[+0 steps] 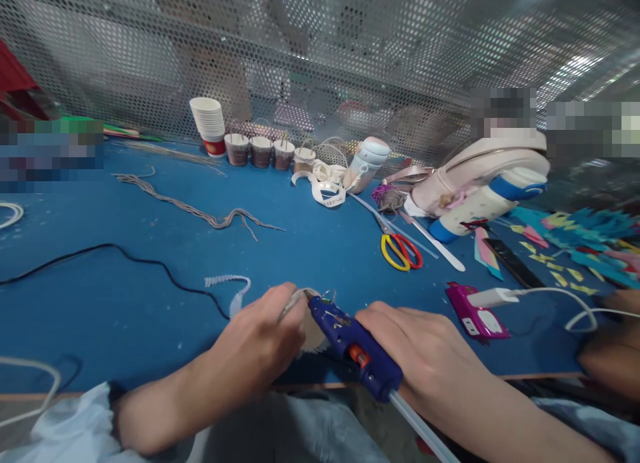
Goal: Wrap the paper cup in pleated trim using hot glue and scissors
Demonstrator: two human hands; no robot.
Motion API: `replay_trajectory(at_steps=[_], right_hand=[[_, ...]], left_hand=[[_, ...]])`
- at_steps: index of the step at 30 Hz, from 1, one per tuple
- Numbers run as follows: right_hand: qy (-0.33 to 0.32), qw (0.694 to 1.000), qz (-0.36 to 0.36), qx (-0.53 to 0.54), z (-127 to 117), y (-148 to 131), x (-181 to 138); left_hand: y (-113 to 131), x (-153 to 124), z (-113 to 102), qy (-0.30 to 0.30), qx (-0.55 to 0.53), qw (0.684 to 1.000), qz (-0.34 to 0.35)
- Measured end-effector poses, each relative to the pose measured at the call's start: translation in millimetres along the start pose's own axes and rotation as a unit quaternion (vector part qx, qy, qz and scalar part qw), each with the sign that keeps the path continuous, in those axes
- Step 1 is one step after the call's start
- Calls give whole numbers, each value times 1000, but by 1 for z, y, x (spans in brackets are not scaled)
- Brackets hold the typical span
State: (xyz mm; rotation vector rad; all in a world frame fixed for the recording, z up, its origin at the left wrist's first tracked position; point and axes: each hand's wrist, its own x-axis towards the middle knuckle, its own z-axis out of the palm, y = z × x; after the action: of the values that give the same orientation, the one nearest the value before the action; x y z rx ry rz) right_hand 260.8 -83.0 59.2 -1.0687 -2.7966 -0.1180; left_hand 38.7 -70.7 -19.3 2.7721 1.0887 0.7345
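Observation:
My right hand (425, 350) is wrapped round a blue hot glue gun (350, 340) with an orange trigger, a clear glue stick (420, 430) poking out of its back. The nozzle points left at a small paper cup (311, 330) that my left hand (260, 346) grips at the table's near edge. A strip of trim runs along the cup's rim under my left fingers. A white fuzzy cord (233, 290) lies just beyond my left hand.
A black cable (125, 256) crosses the blue table (150, 303). Further back are braided rope (190, 206), stacked paper cups (210, 123), several wrapped cups (260, 151), ribbon (327, 190), scissors (400, 250), a bottle (487, 206), a magenta power strip (477, 316) and paper scraps (575, 243). Another person's arm (610, 356) rests at right.

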Motion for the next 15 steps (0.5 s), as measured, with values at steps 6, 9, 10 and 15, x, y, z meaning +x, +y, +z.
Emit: replay_trajectory(at_steps=[6, 9, 10, 15], right_hand=[[6, 1000, 5, -19, 0, -1, -2], [-1, 1000, 2, -13, 0, 0, 0], [-3, 1000, 3, -12, 1, 0, 1], [9, 999, 2, -31, 2, 1, 0]], left_hand=[[2, 3, -6, -6, -22, 999, -41], [3, 5, -5, 0, -9, 999, -49], [3, 5, -4, 4, -3, 999, -49], [3, 9, -3, 34, 9, 998, -50]])
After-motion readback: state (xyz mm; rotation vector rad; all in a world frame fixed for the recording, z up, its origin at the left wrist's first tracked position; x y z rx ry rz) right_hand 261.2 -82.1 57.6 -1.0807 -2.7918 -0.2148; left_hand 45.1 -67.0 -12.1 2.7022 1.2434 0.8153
